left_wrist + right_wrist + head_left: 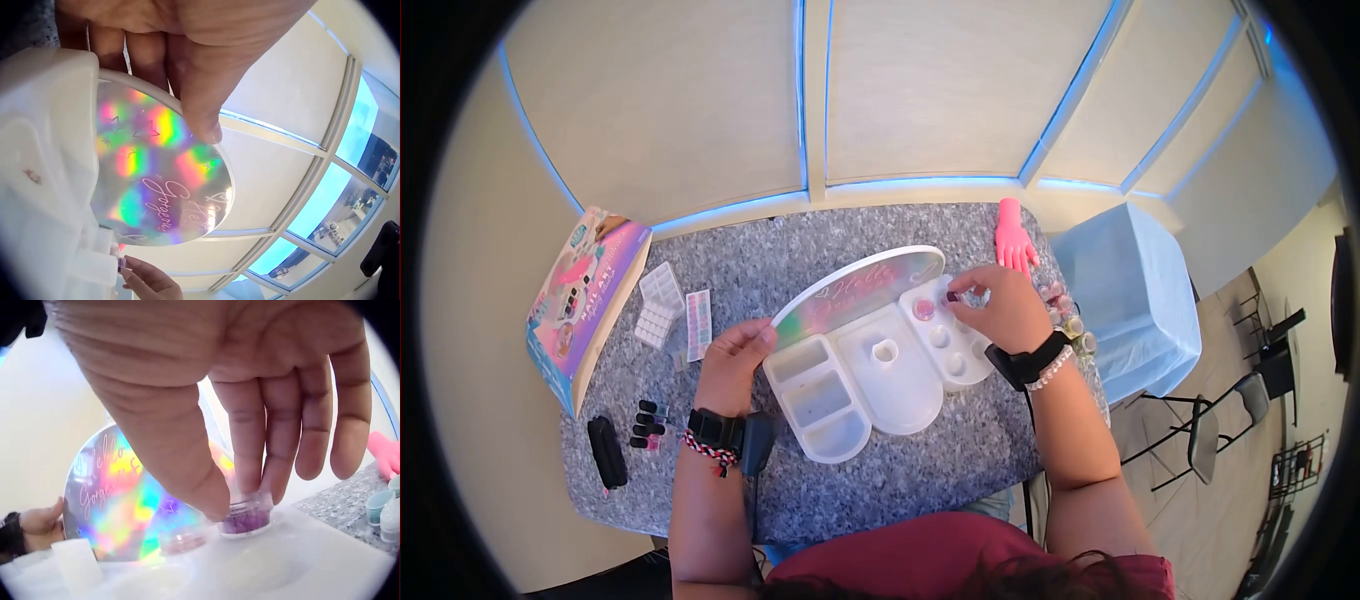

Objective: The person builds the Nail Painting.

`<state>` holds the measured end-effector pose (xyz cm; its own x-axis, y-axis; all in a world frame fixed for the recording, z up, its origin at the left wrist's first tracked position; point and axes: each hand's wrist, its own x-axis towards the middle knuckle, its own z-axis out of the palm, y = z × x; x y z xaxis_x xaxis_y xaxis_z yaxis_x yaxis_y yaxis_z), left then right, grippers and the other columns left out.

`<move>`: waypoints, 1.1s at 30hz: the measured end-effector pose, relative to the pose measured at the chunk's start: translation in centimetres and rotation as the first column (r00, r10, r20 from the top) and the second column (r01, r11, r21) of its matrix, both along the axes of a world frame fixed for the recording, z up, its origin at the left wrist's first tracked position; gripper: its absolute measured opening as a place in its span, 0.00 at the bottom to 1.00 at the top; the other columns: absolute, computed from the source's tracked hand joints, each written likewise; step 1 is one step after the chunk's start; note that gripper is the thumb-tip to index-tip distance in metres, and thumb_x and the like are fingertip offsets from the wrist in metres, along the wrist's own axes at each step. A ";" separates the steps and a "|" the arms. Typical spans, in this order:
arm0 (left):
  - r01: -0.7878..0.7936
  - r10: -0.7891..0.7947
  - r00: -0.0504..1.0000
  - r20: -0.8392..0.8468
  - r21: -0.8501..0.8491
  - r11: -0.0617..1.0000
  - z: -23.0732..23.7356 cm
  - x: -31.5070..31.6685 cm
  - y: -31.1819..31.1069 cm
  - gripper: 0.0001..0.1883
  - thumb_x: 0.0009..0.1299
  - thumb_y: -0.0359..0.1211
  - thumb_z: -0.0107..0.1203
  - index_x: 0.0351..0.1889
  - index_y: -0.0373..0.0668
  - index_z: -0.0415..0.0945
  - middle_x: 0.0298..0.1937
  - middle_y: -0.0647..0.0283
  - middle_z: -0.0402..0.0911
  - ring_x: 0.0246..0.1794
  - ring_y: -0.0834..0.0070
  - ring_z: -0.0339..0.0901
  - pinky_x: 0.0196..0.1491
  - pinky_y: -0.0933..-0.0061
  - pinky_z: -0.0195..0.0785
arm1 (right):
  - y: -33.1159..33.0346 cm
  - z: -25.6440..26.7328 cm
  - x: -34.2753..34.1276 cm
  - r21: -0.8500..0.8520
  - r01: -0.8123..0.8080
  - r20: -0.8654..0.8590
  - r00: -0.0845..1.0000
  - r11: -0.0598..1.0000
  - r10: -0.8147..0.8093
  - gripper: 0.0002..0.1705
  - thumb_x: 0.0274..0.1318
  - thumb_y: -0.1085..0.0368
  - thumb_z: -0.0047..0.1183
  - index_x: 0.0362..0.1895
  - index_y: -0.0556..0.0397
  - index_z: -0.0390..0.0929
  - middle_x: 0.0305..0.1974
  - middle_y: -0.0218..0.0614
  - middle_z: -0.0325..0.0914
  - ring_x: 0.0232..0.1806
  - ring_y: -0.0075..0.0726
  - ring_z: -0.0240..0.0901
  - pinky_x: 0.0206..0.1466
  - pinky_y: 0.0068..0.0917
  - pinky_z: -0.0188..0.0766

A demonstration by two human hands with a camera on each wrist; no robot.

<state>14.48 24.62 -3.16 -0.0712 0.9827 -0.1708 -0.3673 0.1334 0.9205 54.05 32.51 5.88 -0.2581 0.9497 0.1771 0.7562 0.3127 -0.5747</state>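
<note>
A white plastic organizer tray (900,405) stands mid-table, with a shiny rounded panel (147,181) reading "Hello Gorgeous" upright along its back. My left hand (728,368) grips the panel's left edge, thumb on the front face and fingers behind. Between thumb and fingers, my right hand (1008,308) pinches a small clear jar of purple glitter (247,520). The jar is at the back of the tray's right section, low over the surface in the right wrist view. Beside it, a pink jar (923,310) sits in a round slot, with other round slots in front.
At the left stand a nail art box (585,295), clear compartment cases (658,305), a sticker sheet (699,325), small dark-capped bottles (648,425) and a black pouch (607,453). A pink model hand (1013,238) lies at the back right. Several small containers (1072,318) line the right edge.
</note>
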 end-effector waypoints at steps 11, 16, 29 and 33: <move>0.002 -0.001 1.000 -0.030 0.037 0.999 0.2 0.2 -0.1 0.16 0.79 0.35 0.72 0.58 0.36 0.87 0.51 0.61 0.92 0.51 0.78 0.86 0.61 0.71 0.77 | 0.3 -1.2 0.1 0.132 -0.085 0.086 0.993 0.988 0.074 0.17 0.57 0.65 0.73 0.51 0.51 0.93 0.49 0.44 0.90 0.44 0.46 0.84 0.52 0.40 0.81; 0.022 -0.021 1.000 -0.016 0.042 0.999 0.2 0.2 -0.1 0.15 0.79 0.34 0.71 0.58 0.36 0.87 0.51 0.61 0.92 0.50 0.78 0.86 0.61 0.71 0.76 | 1.4 -0.1 3.7 -0.005 0.039 0.067 0.997 0.999 -0.039 0.18 0.58 0.65 0.73 0.53 0.49 0.94 0.48 0.45 0.92 0.53 0.53 0.87 0.60 0.47 0.81; 0.017 -0.016 1.000 -0.015 0.050 0.999 0.7 0.4 -0.3 0.15 0.80 0.34 0.70 0.57 0.35 0.87 0.50 0.62 0.92 0.50 0.78 0.86 0.61 0.72 0.76 | 4.3 -3.3 5.5 -0.031 0.166 0.142 0.977 0.986 -0.160 0.18 0.54 0.59 0.76 0.50 0.47 0.95 0.43 0.41 0.93 0.44 0.44 0.88 0.51 0.42 0.83; 0.010 -0.007 0.999 -0.046 0.046 0.999 -0.1 0.0 -0.2 0.14 0.80 0.33 0.69 0.57 0.34 0.86 0.52 0.61 0.91 0.52 0.78 0.85 0.63 0.72 0.75 | 1.1 -1.0 3.5 0.087 0.145 0.005 0.989 0.986 -0.146 0.17 0.55 0.60 0.76 0.49 0.50 0.94 0.41 0.41 0.91 0.41 0.40 0.87 0.47 0.38 0.83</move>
